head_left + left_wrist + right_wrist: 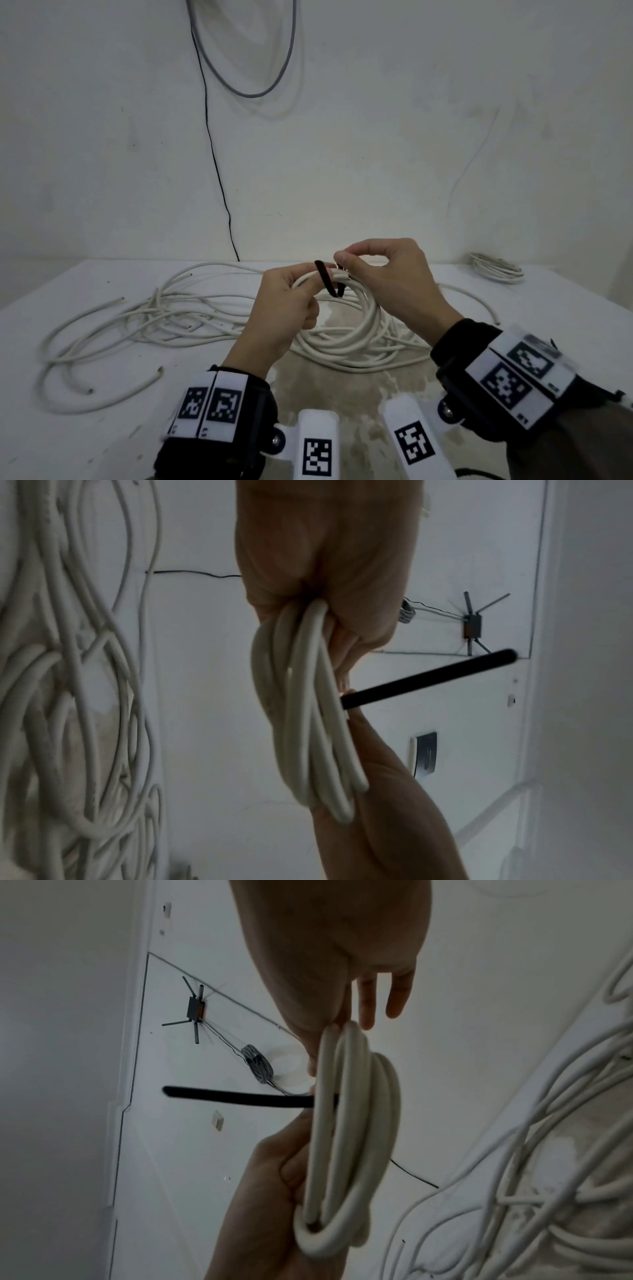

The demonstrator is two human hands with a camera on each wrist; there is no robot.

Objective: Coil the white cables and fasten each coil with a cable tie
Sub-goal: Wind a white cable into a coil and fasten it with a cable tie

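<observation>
— Head view: how many coils?
— Two: one round coil of thick white cable [346, 329] held above the white table [102, 428], one finished small white coil [498, 269] far right. Loose white cables [137, 315] sprawl left.
— Hands?
— Left hand [284, 308] grips the held coil's strands; right hand [387, 274] pinches the single black strap tie [325, 279] looped there.
</observation>
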